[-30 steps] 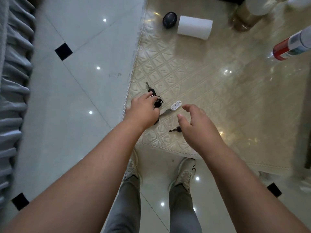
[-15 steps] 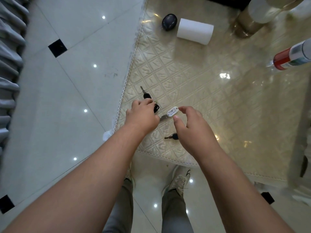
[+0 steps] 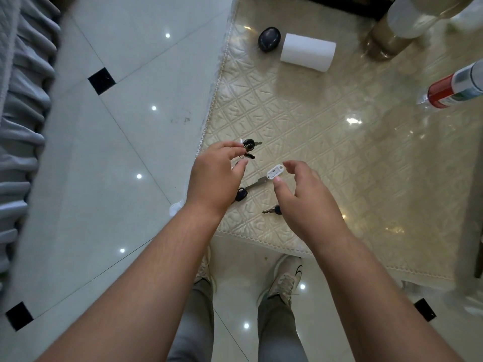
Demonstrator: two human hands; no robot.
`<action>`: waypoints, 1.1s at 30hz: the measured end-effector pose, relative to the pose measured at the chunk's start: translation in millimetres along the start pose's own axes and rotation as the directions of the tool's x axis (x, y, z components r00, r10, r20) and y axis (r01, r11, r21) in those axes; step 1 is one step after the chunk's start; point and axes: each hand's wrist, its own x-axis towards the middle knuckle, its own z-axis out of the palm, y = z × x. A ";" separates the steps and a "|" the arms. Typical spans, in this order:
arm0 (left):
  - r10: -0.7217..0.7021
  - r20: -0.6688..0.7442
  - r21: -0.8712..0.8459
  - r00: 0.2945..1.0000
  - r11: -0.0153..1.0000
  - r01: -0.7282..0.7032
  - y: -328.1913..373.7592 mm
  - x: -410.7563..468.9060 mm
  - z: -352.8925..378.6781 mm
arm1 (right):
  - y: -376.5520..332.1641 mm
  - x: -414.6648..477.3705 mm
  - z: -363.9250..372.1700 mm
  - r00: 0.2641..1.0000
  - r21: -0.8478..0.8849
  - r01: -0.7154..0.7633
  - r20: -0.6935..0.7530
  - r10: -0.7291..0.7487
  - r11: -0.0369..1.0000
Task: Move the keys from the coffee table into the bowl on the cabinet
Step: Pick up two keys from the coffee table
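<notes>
1. Two bare hands reach over the near left corner of the coffee table (image 3: 339, 158), which wears a cream embossed cover, in the single head view.
2. The left hand (image 3: 217, 176) has its fingertips pinched on a bunch of black-headed keys (image 3: 248, 147), held at the table's left edge.
3. The right hand (image 3: 303, 194) is spread open and empty, thumb and forefinger set either side of a white key tag (image 3: 275, 173) without closing on it.
4. A silver key (image 3: 254, 184) lies on the cover, running from the tag toward a black fob (image 3: 241, 194) beside the left wrist.
5. Another small key (image 3: 271, 210) lies just near of the right thumb.
6. Farther off sit a paper roll (image 3: 308, 52), a dark oval object (image 3: 269, 39) and, at the right, a red-banded can (image 3: 454, 87).
7. The bowl and the cabinet are out of view.
</notes>
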 end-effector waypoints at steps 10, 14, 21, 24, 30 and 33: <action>-0.017 0.014 -0.059 1.000 0.998 0.018 4.4 -4.2 -11.2 | -5.1 -7.4 4.2 1.000 0.013 0.022 -0.020 -0.021 1.000; -0.004 0.054 0.010 0.999 1.000 0.004 1.4 -5.7 -11.7 | 1.4 -7.6 7.9 1.000 0.001 0.010 -0.021 -0.010 1.000; -0.056 0.021 0.046 0.998 0.997 0.055 4.4 -1.4 -36.1 | 7.2 -7.1 24.4 0.999 -0.046 -0.028 0.022 0.029 0.999; -0.055 -0.015 0.053 0.998 0.997 0.056 13.3 6.8 -49.8 | 15.6 -3.6 37.0 0.996 -0.079 -0.070 0.056 0.074 0.994; -0.031 -0.028 0.034 0.999 0.999 0.032 33.1 16.0 -62.4 | 43.8 5.7 59.3 0.990 -0.202 -0.099 0.074 0.116 0.974; 0.009 -0.032 -0.005 0.999 1.000 -0.009 40.3 15.7 -65.8 | 56.0 4.7 67.9 0.991 -0.234 -0.103 0.061 0.120 0.967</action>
